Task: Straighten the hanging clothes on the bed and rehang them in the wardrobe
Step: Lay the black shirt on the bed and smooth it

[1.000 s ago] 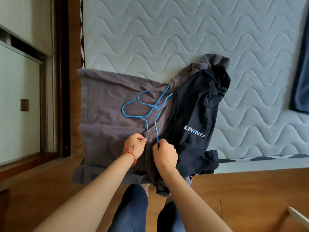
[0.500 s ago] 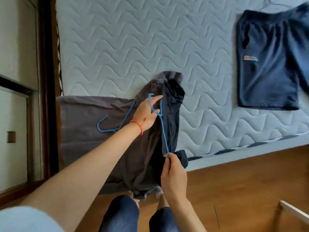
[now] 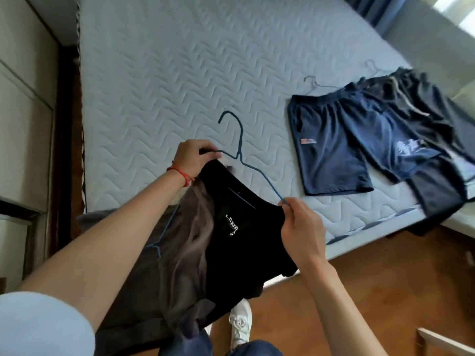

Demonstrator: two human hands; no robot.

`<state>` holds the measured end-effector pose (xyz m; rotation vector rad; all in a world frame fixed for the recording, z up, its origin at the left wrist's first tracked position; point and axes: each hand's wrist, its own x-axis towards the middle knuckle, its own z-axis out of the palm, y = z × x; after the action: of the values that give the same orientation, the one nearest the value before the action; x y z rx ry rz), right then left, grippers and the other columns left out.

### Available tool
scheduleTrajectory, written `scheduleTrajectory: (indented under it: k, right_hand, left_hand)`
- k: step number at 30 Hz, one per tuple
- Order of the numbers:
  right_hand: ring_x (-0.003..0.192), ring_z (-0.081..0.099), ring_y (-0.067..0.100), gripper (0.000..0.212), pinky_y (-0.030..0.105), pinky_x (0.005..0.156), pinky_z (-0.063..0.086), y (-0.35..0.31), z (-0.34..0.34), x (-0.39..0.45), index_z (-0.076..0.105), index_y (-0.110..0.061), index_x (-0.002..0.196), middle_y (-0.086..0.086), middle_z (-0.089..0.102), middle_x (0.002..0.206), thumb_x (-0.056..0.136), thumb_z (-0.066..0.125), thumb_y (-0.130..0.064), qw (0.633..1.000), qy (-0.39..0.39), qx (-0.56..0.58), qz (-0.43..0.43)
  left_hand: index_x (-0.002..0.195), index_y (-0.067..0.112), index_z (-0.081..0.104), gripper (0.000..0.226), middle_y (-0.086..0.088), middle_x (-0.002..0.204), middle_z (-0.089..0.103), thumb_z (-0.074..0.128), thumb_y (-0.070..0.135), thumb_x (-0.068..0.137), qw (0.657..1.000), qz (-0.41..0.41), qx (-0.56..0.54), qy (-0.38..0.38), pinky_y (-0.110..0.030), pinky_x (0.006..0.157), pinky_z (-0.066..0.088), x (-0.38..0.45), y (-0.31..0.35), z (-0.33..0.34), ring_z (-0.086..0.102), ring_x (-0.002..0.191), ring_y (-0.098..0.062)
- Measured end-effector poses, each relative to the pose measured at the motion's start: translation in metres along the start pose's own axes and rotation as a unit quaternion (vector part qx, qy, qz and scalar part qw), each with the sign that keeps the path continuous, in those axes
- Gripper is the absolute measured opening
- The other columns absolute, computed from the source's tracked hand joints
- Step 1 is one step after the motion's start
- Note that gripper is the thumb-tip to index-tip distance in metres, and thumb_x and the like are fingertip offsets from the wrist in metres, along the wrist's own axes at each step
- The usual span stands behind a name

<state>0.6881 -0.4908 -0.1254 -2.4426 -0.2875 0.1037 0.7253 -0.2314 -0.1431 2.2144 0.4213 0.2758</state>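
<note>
Head view shows my two hands lifting a blue wire hanger (image 3: 240,160) above the near edge of the bed (image 3: 180,73). My left hand (image 3: 194,156) has its grip curled round one shoulder end of the hanger, fingers wrapped over the wire; a red string bracelet (image 3: 181,173) sits on that wrist. My right hand (image 3: 300,222) pinches the opposite shoulder end between thumb and fingertips, so this grip is narrow and holding the wire. The hook of the hanger points up and away from me, over the mattress. A black T-shirt (image 3: 239,242) with a small white logo on the chest hangs below the hanger between my two hands, its collar just beneath the wire. A grey garment (image 3: 177,253) lies beside and partly under the black T-shirt, draped over the bed edge, with a second blue hanger (image 3: 160,240) resting on it. Farther right on the mattress, well apart from my hands, lie blue shorts (image 3: 331,147) and dark shorts (image 3: 421,140), each with a wire hanger showing at its waistband. Beyond the bed edge are the wooden floor (image 3: 385,291) and my white shoe (image 3: 240,322).
</note>
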Motion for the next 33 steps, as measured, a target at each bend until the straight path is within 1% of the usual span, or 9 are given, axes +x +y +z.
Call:
scheduleTrajectory:
  k: [2,5,10,13,19,24,26,30,33]
  right_hand:
    - [0.086,0.061,0.027,0.018,0.030,0.069,0.038,-0.019,-0.016,0.004,0.063,-0.015,0.096,0.000,0.068,0.096,0.094,0.046,-0.014,1.000,0.023,0.004,-0.020]
    - [0.086,0.064,0.029,0.017,0.032,0.070,0.042,-0.052,-0.043,0.009,0.067,-0.012,0.096,0.001,0.070,0.097,0.093,0.050,-0.013,0.995,0.077,0.012,-0.065]
    - [0.090,0.064,0.030,0.017,0.042,0.076,0.050,-0.109,-0.097,0.018,0.068,-0.014,0.094,0.002,0.071,0.098,0.092,0.051,-0.014,0.984,0.122,0.034,-0.124]
    - [0.086,0.064,0.026,0.018,0.040,0.075,0.050,-0.143,-0.129,0.025,0.068,-0.019,0.089,0.001,0.071,0.092,0.090,0.051,-0.013,0.976,0.147,0.047,-0.153]
    - [0.084,0.065,0.022,0.021,0.036,0.077,0.050,-0.208,-0.179,0.023,0.068,-0.021,0.085,-0.003,0.070,0.088,0.088,0.050,-0.012,0.958,0.180,0.067,-0.213]
    - [0.085,0.065,0.017,0.021,0.031,0.082,0.049,-0.251,-0.202,0.014,0.071,-0.016,0.088,-0.009,0.066,0.083,0.089,0.051,-0.011,0.941,0.199,0.074,-0.264]
    - [0.087,0.065,0.018,0.021,0.031,0.084,0.048,-0.264,-0.210,0.012,0.072,-0.015,0.089,-0.006,0.068,0.085,0.089,0.051,-0.011,0.935,0.209,0.071,-0.277]
    - [0.087,0.065,0.023,0.021,0.037,0.085,0.050,-0.283,-0.232,0.011,0.071,-0.015,0.090,-0.002,0.072,0.088,0.090,0.051,-0.013,0.922,0.244,0.059,-0.295]
    - [0.084,0.064,0.021,0.021,0.035,0.081,0.050,-0.289,-0.252,0.013,0.071,-0.017,0.089,-0.006,0.069,0.084,0.090,0.050,-0.015,0.909,0.278,0.040,-0.309]
  left_hand:
    - [0.089,0.002,0.072,0.018,-0.014,0.091,0.072,0.072,0.015,0.077,1.000,-0.004,-0.018,0.017,-0.007,0.075,0.042,0.001,0.012,-0.020,0.058,0.083,-0.014]
    - [0.093,0.002,0.071,0.020,-0.015,0.094,0.071,0.071,0.016,0.078,0.997,0.020,-0.039,0.061,0.001,0.070,0.038,0.005,0.032,-0.054,0.059,0.084,-0.015]
    - [0.090,0.001,0.071,0.021,-0.017,0.093,0.072,0.071,0.017,0.078,0.986,0.077,-0.055,0.139,-0.001,0.071,0.039,0.012,0.072,-0.126,0.063,0.085,-0.019]
    - [0.087,0.000,0.072,0.021,-0.016,0.089,0.072,0.071,0.020,0.077,0.974,0.120,-0.059,0.182,-0.002,0.067,0.039,0.015,0.104,-0.168,0.061,0.079,-0.015]
    - [0.085,0.002,0.072,0.021,-0.001,0.076,0.065,0.072,0.021,0.076,0.950,0.175,-0.094,0.241,-0.003,0.065,0.040,0.008,0.158,-0.248,0.055,0.059,0.019]
    - [0.082,0.005,0.072,0.018,0.026,0.052,0.060,0.074,0.021,0.074,0.934,0.201,-0.106,0.277,0.001,0.063,0.040,-0.005,0.175,-0.299,0.056,0.058,0.018]
    - [0.081,0.010,0.072,0.016,0.037,0.053,0.059,0.074,0.023,0.073,0.931,0.201,-0.109,0.284,-0.001,0.064,0.042,-0.010,0.180,-0.313,0.056,0.058,0.017]
    - [0.076,0.019,0.069,0.012,0.026,0.051,0.061,0.074,0.029,0.071,0.914,0.217,-0.133,0.315,-0.002,0.063,0.042,-0.020,0.202,-0.334,0.056,0.056,0.015]
    - [0.073,0.022,0.068,0.011,0.021,0.062,0.059,0.073,0.032,0.070,0.904,0.238,-0.142,0.325,0.001,0.060,0.040,-0.024,0.227,-0.343,0.054,0.055,0.017]
